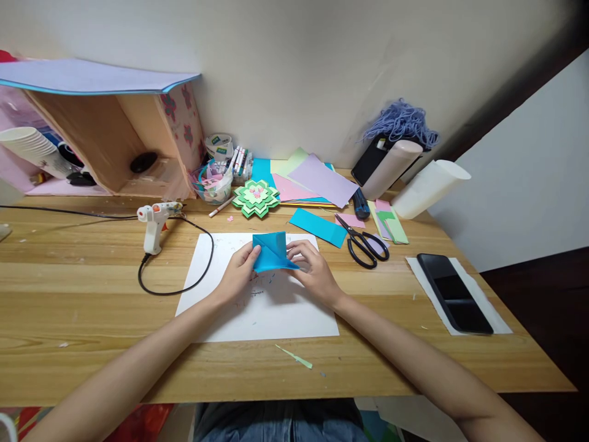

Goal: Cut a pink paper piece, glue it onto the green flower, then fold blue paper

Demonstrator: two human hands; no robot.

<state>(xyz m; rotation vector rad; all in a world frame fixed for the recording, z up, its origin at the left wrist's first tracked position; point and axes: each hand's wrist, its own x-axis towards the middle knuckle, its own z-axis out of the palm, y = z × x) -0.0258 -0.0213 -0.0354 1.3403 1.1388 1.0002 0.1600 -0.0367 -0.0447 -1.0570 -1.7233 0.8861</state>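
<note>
A small piece of blue paper, creased along a diagonal, is held up between both hands above a white sheet. My left hand pinches its left edge, with the thumb on the front. At the paper's lower right, a pointed corner sits between the thumb and fingers of my right hand, which is closed on it. Marker scribbles show on the white sheet below. Beyond the hands lies a green layered paper flower with a pink centre.
Left stands a white glue gun with its black cord looping onto the sheet. Black-handled scissors and a blue paper strip lie right. Coloured papers, a tub and markers are behind; a phone lies far right.
</note>
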